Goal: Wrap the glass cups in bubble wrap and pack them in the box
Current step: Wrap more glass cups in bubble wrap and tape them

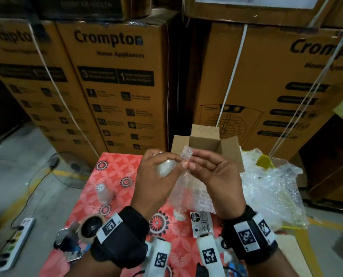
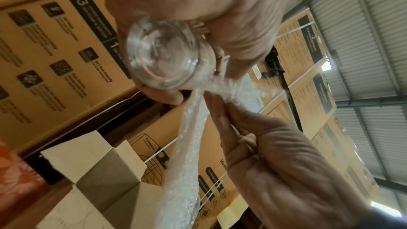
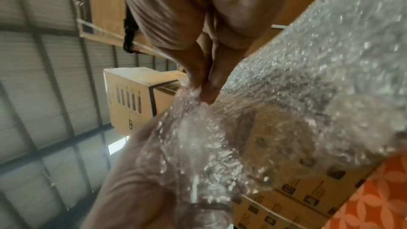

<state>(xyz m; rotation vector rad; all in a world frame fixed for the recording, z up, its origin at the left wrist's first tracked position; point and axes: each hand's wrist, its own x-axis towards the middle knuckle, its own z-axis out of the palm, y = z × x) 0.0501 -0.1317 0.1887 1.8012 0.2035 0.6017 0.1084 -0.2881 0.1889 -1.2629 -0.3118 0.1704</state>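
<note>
My left hand [image 1: 162, 162] holds a clear glass cup [image 1: 165, 166] raised above the table; its round base shows in the left wrist view [image 2: 164, 57]. My right hand [image 1: 194, 160] pinches the top edge of a bubble wrap sheet [image 1: 188, 188] right beside the cup, and the sheet hangs down between both hands [image 2: 189, 145] [image 3: 308, 76]. A small open cardboard box [image 1: 204, 142] stands just behind the hands. A second glass cup [image 1: 103, 193] stands upside down on the red patterned table [image 1: 110, 176] to the left.
A heap of bubble wrap [image 1: 270, 188] with a yellow piece [image 1: 263, 161] lies at the right. A tape dispenser [image 1: 86, 230] and a power strip [image 1: 12, 244] are at the lower left, printed labels [image 1: 200, 224] near my right wrist. Tall Crompton cartons [image 1: 114, 80] stand behind.
</note>
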